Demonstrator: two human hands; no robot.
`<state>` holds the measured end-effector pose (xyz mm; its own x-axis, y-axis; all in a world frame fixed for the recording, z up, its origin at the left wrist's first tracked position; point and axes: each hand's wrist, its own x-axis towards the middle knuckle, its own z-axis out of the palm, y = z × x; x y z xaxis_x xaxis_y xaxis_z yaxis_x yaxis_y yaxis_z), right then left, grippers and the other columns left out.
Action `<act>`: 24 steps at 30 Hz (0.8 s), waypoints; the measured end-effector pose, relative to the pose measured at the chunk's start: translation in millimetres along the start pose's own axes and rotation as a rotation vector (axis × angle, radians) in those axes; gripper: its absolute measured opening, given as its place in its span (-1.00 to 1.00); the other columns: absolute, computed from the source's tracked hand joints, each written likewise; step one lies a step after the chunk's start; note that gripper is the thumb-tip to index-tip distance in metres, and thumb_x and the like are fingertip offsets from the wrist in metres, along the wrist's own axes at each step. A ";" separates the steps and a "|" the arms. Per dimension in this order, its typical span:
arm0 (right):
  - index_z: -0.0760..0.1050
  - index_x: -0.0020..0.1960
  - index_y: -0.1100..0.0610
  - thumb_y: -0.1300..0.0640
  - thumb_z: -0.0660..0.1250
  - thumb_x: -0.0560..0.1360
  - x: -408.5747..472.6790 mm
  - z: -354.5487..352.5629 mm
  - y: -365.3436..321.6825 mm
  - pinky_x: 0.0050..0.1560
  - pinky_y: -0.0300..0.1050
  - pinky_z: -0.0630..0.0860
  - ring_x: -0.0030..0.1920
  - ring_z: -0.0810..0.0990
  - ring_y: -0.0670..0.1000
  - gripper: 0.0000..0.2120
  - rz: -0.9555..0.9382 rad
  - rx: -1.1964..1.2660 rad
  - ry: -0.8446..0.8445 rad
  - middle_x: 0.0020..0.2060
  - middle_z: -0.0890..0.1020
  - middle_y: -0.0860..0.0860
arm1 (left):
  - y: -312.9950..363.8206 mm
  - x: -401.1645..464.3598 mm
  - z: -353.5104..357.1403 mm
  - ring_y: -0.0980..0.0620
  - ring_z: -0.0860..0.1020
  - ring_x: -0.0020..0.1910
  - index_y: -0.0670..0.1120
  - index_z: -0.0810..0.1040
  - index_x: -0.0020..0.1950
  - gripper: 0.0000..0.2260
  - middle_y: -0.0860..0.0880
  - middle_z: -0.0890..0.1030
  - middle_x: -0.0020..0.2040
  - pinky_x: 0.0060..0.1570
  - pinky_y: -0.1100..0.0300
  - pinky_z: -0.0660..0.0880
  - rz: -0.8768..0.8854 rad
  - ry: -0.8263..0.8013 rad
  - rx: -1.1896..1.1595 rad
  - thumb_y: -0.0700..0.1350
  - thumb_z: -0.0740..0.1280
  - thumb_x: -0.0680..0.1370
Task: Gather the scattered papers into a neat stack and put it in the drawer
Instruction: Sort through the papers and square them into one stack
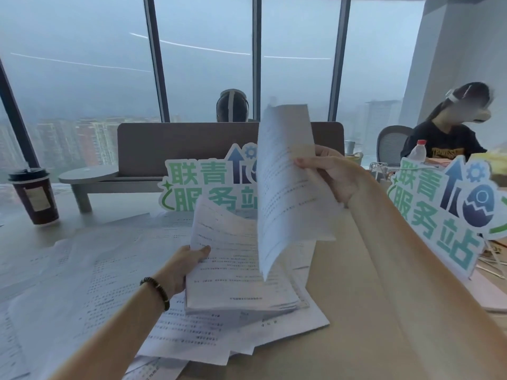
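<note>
Sheet (pixel 285 171) hung pinched upright in my right hand (pixel 333 174), above the stack (pixel 236 270) my left hand (pixel 189 259) gripped on the tabletop (pixel 370 311). I judged it best laid squarely, edges matched. More papers (pixel 82 270) lay left of it.

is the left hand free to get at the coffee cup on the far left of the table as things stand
Probably not yet. The left hand grips the paper stack, so it is occupied. The path itself looks open: only loose sheets lie flat between it and the coffee cup, though the cup seems a long stretch away.
</note>
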<state>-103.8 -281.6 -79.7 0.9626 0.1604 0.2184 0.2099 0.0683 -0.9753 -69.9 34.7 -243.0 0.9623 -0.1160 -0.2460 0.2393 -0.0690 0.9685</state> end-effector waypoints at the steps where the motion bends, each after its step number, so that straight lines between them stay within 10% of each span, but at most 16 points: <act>1: 0.61 0.20 0.21 0.26 0.48 0.40 -0.4 -2.4 7.8 0.00 0.12 0.63 0.02 0.70 0.20 -0.64 0.014 -0.012 0.033 0.08 0.70 0.19 | 1.1 -2.4 0.8 -0.21 0.65 -0.11 -0.26 0.54 0.19 -0.81 -0.23 0.67 -0.01 -0.31 0.02 0.66 0.008 0.000 -0.040 -0.18 0.29 0.64; 12: 0.60 0.19 0.26 0.30 0.47 0.45 -15.0 -17.6 133.0 0.17 0.27 0.58 0.05 0.69 0.24 -0.69 0.418 -0.172 0.332 0.05 0.71 0.20 | 16.1 -19.2 21.5 -0.07 0.71 -0.34 -0.13 0.62 0.04 -0.79 -0.13 0.74 -0.18 -0.47 0.13 0.60 0.102 -0.084 -0.234 -0.01 0.31 0.62; 21: 0.47 0.36 0.07 0.42 0.43 0.45 -28.5 -20.8 155.7 0.26 0.38 0.47 0.24 0.59 0.33 -0.46 0.511 0.090 0.008 0.22 0.63 0.23 | 13.7 -17.7 39.8 -0.18 0.71 -0.03 -0.20 0.59 0.20 -0.79 -0.20 0.72 0.04 -0.16 0.01 0.68 0.159 -0.160 -0.132 -0.24 0.37 0.57; 24: 0.51 0.37 0.04 0.18 0.57 0.40 -28.8 -14.7 159.9 0.28 0.34 0.48 0.25 0.61 0.23 -0.43 0.442 0.026 -0.010 0.21 0.67 0.12 | 12.2 -15.8 42.6 -0.18 0.71 -0.02 -0.19 0.59 0.21 -0.79 -0.20 0.71 0.06 -0.15 0.00 0.68 0.180 -0.178 -0.125 -0.25 0.36 0.57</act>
<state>-95.5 -289.8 -242.5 0.9571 0.1895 -0.2192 -0.2262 0.0159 -0.9739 -87.7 -6.5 -229.0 0.9554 -0.2887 -0.0622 0.0916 0.0895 0.9918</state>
